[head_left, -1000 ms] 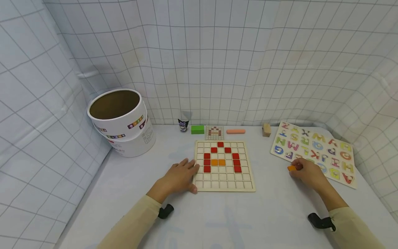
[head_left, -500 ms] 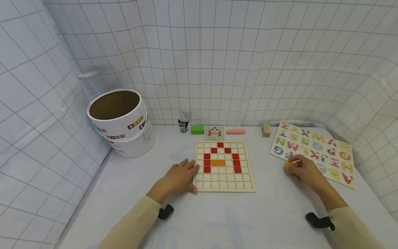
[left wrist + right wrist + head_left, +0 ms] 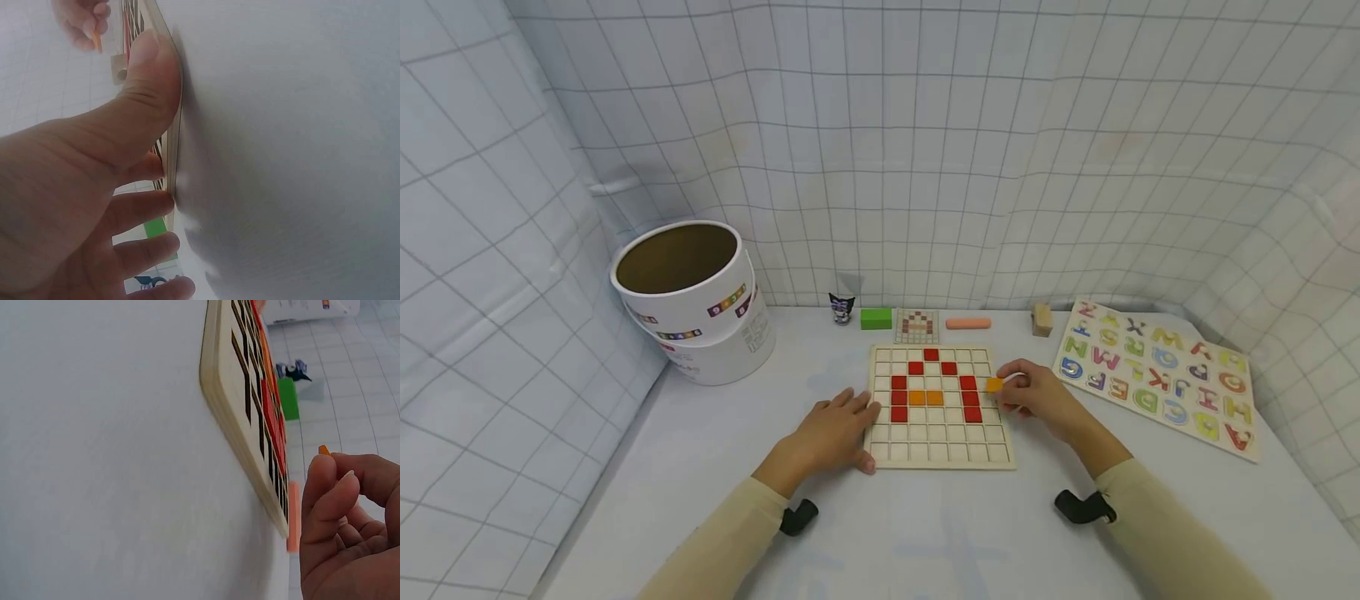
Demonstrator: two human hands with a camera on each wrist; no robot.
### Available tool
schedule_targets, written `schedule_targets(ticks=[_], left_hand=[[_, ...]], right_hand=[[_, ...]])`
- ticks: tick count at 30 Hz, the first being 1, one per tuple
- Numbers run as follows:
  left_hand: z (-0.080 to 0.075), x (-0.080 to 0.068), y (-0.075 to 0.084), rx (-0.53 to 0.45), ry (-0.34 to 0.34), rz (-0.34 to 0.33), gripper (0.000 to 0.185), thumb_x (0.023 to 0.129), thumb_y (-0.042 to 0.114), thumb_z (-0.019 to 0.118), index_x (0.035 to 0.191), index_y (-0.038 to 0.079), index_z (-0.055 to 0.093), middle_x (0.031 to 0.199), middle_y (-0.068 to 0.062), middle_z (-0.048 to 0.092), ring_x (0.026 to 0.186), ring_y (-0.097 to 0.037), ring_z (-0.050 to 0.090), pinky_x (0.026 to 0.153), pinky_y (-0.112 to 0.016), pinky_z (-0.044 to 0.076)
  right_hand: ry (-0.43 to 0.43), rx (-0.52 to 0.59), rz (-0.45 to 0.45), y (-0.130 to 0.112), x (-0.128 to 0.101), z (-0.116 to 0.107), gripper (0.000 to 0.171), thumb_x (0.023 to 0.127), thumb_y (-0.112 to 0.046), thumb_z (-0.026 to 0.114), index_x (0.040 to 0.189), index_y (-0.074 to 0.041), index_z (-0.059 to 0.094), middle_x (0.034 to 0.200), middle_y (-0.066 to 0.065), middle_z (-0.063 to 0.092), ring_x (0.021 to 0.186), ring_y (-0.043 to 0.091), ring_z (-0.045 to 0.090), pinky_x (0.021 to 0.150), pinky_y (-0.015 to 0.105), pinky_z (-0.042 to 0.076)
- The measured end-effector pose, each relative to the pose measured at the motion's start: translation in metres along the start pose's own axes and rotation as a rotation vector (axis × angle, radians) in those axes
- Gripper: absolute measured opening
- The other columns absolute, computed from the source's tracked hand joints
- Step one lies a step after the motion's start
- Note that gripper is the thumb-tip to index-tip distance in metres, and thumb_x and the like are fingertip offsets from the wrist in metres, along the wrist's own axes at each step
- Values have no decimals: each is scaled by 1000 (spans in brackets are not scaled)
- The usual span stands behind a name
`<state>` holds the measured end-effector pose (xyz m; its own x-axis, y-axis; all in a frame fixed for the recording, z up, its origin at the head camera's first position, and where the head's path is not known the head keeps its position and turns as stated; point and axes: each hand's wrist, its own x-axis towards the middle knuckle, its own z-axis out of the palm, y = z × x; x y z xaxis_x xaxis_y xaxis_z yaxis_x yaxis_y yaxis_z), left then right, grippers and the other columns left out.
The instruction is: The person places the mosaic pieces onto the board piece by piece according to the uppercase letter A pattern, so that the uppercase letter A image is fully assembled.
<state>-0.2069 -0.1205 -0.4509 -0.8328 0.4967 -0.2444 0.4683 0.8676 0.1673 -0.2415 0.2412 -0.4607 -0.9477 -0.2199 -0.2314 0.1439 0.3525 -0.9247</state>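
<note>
Orange tile pinched in right hand fingertips, mid-frame, just over right edge of grid board, beside red tiles. Two orange tiles already seated in board centre. Left hand flat on table, fingers relaxed, grasping nothing, thumb + fingertips against board's left edge. Alphabet puzzle at frame right; white tubs at left; green block behind board.

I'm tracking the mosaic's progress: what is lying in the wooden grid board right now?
The wooden grid board holds red tiles forming an arch and two orange tiles side by side inside it. Most other cells show bare; the right hand covers nothing on it.
</note>
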Motion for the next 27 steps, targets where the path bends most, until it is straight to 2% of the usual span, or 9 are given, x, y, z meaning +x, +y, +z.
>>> schedule_targets(ticks=[4, 6, 11, 15, 20, 24, 27], left_hand=[[0, 0, 0, 2, -5, -3, 94, 79, 53, 81, 155, 13, 44, 164, -11, 35, 152, -39, 28, 114, -61, 31], [0, 0, 0, -2, -7, 0, 94, 79, 53, 81, 155, 13, 44, 164, -11, 35, 152, -39, 27, 114, -61, 31], [-1, 0, 1, -8, -2, 12, 94, 79, 53, 81, 155, 13, 45, 164, -12, 36, 151, -40, 28, 114, -62, 32], [-2, 0, 2, -6, 0, 16, 94, 79, 53, 81, 155, 13, 45, 163, -12, 36, 151, -40, 28, 113, -61, 32], [-3, -1, 1, -4, 1, 19, 93, 79, 54, 81, 155, 13, 45, 163, -12, 36, 151, -40, 29, 113, -62, 32], [-2, 0, 1, -2, 2, 16, 93, 79, 53, 81, 155, 13, 45, 163, -12, 37, 151, -40, 29, 113, -61, 33], [-3, -1, 1, -2, 3, 14, 93, 79, 53, 81, 155, 13, 45, 163, -12, 37, 150, -40, 30, 113, -61, 33]], right_hand=[[-78, -68, -15, -12, 15, 26, 35, 95, -12, 69, 125, -1, 54, 88, 11, 63, 65, 20, 59, 55, 27, 45], [-90, -142, -14, -16, 20, 37, 30, 94, -11, 70, 120, -4, 57, 85, 10, 60, 60, 18, 57, 52, 25, 44], [-66, -349, -37, -27, 26, 54, 22, 89, -7, 73, 109, -8, 62, 80, 7, 56, 55, 16, 54, 53, 26, 45], [-38, -445, -49, -31, 28, 59, 21, 88, -8, 74, 107, -9, 64, 83, 6, 58, 58, 18, 55, 56, 29, 46], [-30, -508, -67, -30, 31, 62, 18, 87, -9, 74, 103, -9, 66, 83, 5, 57, 69, 20, 53, 61, 30, 44], [-31, -506, -83, -30, 31, 64, 17, 86, -8, 74, 101, -8, 67, 82, 5, 57, 75, 21, 52, 65, 32, 42], [-33, -517, -83, -31, 31, 64, 21, 86, -9, 74, 106, -8, 68, 83, 5, 57, 76, 21, 52, 67, 32, 42]])
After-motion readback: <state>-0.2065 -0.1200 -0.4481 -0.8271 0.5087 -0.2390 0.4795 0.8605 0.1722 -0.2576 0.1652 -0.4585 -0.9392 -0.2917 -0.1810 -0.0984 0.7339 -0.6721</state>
